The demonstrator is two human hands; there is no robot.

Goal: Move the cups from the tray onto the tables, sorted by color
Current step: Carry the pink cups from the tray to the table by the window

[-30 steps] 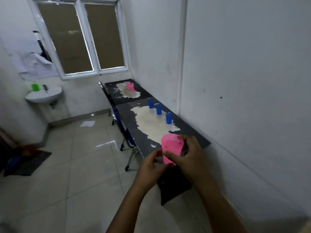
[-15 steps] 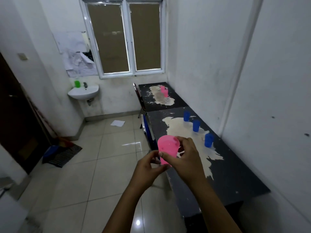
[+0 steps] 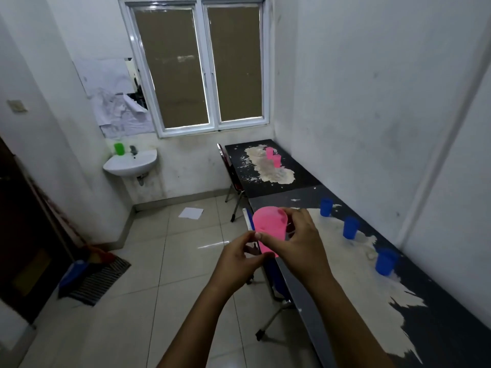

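A pink cup (image 3: 269,228) is held in front of me at chest height, mouth tilted toward the camera. My right hand (image 3: 300,245) grips its side and rim. My left hand (image 3: 236,258) pinches its lower part. Three blue cups (image 3: 326,207) (image 3: 350,227) (image 3: 385,262) stand in a row on the near dark table (image 3: 438,322). Two pink cups (image 3: 269,152) (image 3: 276,160) stand on the far dark table (image 3: 300,179) under the window. No tray is in view.
Both tables run along the right wall, their tops worn to pale patches. A chair (image 3: 233,179) stands at the far table's left edge. A sink (image 3: 130,163) with a green cup (image 3: 118,149) hangs on the back wall. Paper (image 3: 190,213) lies on the tiled floor; a mat (image 3: 98,280) lies left.
I have walked forward along the near table; the blue cups now pass on my right and the far table is closer. Both hands keep holding the pink cup.
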